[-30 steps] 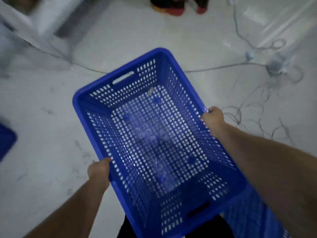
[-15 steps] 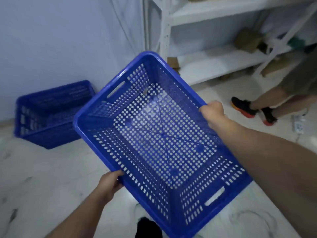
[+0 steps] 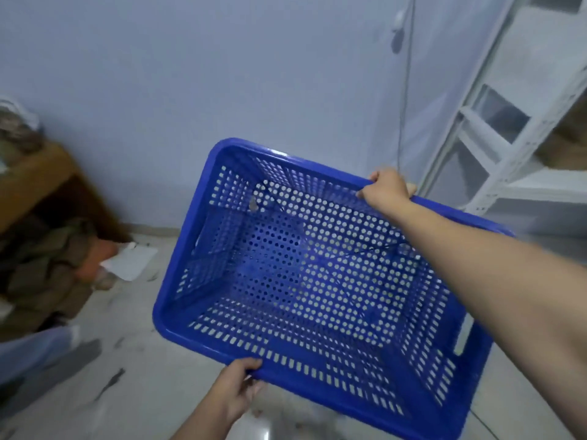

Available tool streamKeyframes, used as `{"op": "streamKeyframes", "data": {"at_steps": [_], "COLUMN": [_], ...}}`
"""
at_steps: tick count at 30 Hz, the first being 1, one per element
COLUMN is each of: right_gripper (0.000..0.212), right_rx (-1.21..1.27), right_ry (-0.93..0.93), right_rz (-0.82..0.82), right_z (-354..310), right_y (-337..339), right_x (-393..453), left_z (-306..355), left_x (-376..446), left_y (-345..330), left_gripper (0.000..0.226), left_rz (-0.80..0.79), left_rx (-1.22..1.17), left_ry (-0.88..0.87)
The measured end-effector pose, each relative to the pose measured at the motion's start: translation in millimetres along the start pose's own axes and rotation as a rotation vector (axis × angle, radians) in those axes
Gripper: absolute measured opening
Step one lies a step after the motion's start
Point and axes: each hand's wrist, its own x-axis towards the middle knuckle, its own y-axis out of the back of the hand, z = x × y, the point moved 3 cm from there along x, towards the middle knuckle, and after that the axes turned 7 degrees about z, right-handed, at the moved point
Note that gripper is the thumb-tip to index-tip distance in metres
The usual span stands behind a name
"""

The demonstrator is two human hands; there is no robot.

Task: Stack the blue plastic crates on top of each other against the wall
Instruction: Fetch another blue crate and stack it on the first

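I hold an empty blue perforated plastic crate (image 3: pixel 305 281) in the air, tilted, its open side toward me. My left hand (image 3: pixel 238 385) grips the near long rim from below. My right hand (image 3: pixel 386 188) grips the far long rim, the arm reaching across the crate. Through the holes in the crate's bottom a darker blue shape shows; I cannot tell what it is. The pale blue wall (image 3: pixel 222 74) stands right behind the crate.
A white metal shelving rack (image 3: pixel 495 147) stands at the right against the wall. At the left are a brown wooden piece of furniture (image 3: pixel 35 173) with bundled cloth under it and a white sheet (image 3: pixel 130 262) on the pale floor (image 3: pixel 111 392). A thin cable (image 3: pixel 406 90) hangs down the wall.
The view has swung left toward the wall. The crate has turned, its long side now toward me. The other blue crate and the person's legs have left the view.
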Motion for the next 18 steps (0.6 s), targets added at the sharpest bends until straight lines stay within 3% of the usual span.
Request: {"op": "streamKeyframes", "data": {"at_steps": [4,10,18], "right_gripper": [0.029,0.023,0.023], "right_rx": [-0.011,0.035,-0.027], "right_ry": [0.123,0.226,0.347], "right_rz": [-0.072,-0.208,-0.324], "right_z": [-57.4,-115.1,-172.2], "right_y": [-52.7,-153.2,-242.2], "right_x": [41.1,133.4,221.6], "left_z": [43.0,127.3,212.9], "left_x": [21.6,71.3,113.7], "left_y": [-9.0,-50.1,-86.3], "left_gripper": [0.026,0.010,0.011], "left_rz": [0.072,0.193,0.360], "left_rx": [-0.159,-0.257,-0.346], "left_ry": [-0.013,-0.057,-0.040]}}
